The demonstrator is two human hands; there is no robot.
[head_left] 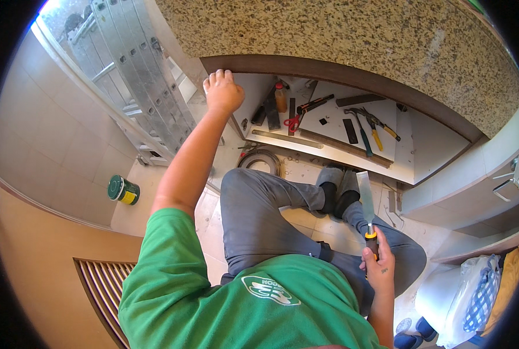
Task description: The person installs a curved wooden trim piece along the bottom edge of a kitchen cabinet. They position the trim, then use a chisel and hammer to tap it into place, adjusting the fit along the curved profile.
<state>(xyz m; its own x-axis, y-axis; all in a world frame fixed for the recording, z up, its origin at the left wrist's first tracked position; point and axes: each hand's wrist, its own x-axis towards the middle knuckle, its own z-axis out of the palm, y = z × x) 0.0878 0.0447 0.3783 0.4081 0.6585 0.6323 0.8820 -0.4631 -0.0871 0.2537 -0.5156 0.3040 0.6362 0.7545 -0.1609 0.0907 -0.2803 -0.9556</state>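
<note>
on the tiled floor beneath a speckled granite countertop (352, 35), a person sits cross-legged in grey trousers and a green shirt.

item, right hand (380, 264): fingers closed round the orange-and-black handle of a flat steel-bladed putty knife (366, 203), blade pointing up and away, over the right knee, well apart from the cabinet.

item, left hand (222, 92): raised, fingers curled over the dark brown wooden cabinet edge (306, 65) just under the stone; it holds no loose thing, only the edge.

item, white cabinet shelf (405, 160): bears red-handled scissors (294, 121), a small orange bottle (280, 98), yellow-handled pliers (377, 136), a hammer-like tool (361, 125), a long metal strip (287, 138) and dark flat pieces.

item, surroundings: folded aluminium ladder (131, 64) at the left wall, green round tin (123, 190) on the floor, coiled band (260, 160) near the knee, white plastic bag (466, 291) at lower right.

handling note, as a judgement: the blade looks best kept flat and low when brought to the edge, with the grip near the ferrule for control; the left hand's hold steadies the body, yet its fingers should stay out of the blade's line.
</note>
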